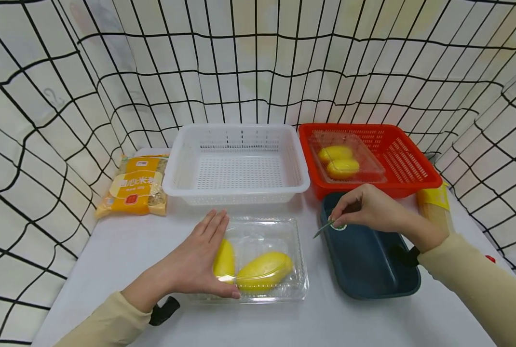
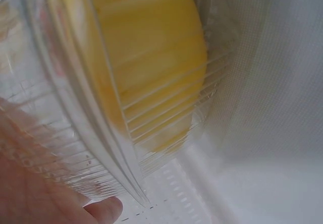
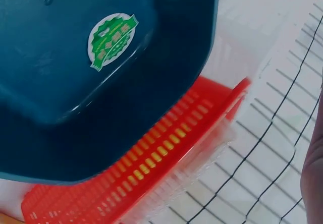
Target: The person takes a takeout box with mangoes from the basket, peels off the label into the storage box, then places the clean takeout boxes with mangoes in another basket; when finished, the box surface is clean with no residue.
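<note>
My left hand (image 1: 197, 262) rests with straight fingers across the left side of a clear plastic box (image 1: 299, 270), its thumb along the front edge. Inside lie two yellow mangoes (image 1: 264, 271), one partly covered by the hand; yellow fruit (image 2: 151, 57) also shows through ribbed plastic in the left wrist view. Over the dark blue basin (image 1: 371, 265), my right hand (image 1: 366, 209) pinches a small, thin, flat greenish piece (image 1: 322, 230) between thumb and finger. A round green-and-white sticker (image 3: 112, 41) is on the basin's inside bottom, partly hidden by the fingers in the head view.
A white basket (image 1: 236, 193) stands behind the box. To its right, a red basket (image 1: 414, 180) holds another clear box (image 1: 366, 159) of mangoes. At left lies an orange food bag (image 1: 136, 185); a yellow-topped package (image 1: 433, 205) sits at right. Black wire mesh (image 1: 258, 74) surrounds the table.
</note>
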{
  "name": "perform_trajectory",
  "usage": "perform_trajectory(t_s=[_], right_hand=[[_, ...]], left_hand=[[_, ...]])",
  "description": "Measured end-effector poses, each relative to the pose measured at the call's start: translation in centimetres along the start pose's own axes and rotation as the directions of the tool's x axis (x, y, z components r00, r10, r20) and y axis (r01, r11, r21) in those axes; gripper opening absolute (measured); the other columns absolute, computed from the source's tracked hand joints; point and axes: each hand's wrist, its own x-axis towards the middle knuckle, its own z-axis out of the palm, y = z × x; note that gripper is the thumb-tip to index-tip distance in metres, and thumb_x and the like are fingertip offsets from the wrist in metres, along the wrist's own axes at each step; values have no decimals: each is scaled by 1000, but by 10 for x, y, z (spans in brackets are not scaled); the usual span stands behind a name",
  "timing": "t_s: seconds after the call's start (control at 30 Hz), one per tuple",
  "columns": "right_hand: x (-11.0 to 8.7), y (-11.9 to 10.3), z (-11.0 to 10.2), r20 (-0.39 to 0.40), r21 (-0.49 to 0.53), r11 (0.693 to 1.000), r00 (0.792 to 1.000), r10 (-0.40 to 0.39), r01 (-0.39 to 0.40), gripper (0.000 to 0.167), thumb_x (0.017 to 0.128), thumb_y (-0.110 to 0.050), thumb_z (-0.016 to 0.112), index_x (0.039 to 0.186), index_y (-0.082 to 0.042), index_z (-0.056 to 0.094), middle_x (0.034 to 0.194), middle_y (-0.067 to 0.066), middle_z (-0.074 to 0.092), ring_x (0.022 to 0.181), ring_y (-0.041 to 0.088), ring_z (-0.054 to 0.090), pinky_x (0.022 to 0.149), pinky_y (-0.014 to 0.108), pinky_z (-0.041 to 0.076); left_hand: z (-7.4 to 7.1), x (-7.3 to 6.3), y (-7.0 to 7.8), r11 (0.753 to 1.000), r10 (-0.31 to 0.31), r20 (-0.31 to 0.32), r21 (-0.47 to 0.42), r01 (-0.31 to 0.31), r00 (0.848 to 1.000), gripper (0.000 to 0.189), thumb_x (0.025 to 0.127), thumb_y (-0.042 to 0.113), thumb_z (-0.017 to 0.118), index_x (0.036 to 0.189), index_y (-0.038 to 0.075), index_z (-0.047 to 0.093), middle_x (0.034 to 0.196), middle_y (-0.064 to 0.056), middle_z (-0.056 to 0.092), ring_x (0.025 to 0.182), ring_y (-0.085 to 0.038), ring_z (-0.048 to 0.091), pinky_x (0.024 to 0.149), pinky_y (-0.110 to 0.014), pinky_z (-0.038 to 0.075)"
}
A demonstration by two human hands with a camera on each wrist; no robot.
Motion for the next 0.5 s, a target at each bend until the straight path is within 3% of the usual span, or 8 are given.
perform_trajectory(t_s=[0.13,0.3,0.5], right_hand=[[-3,8,-5,18,51,998,1000,20,-21,10,90,-16,78,98,-11,80,91,1,79,81,18,73,80,25,62],[-8,21,-8,-3,145,983,994,113,-112,14,91,-16,78,100,-5,77,91,4,79,81,22,72,81,27,62],[-16,40,-9,7,292,926,969,249,-240,25,94,-17,74,109,3,71,96,8,77,90,26,74,85,29,62]], left_hand=[[0,0,0,1000,0,-2,-4,0,1000,144,65,84,72,159,-9,17,170,-26,13,157,-45,11,125,-61,22],[0,0,0,1000,14,-16,14,-14,1000,145,65,87,70,159,-10,18,169,-27,16,156,-46,13,125,-60,23],[1,1,0,999,23,-22,26,-22,999,145,65,88,69,159,-10,18,169,-27,15,156,-47,13,125,-60,24]])
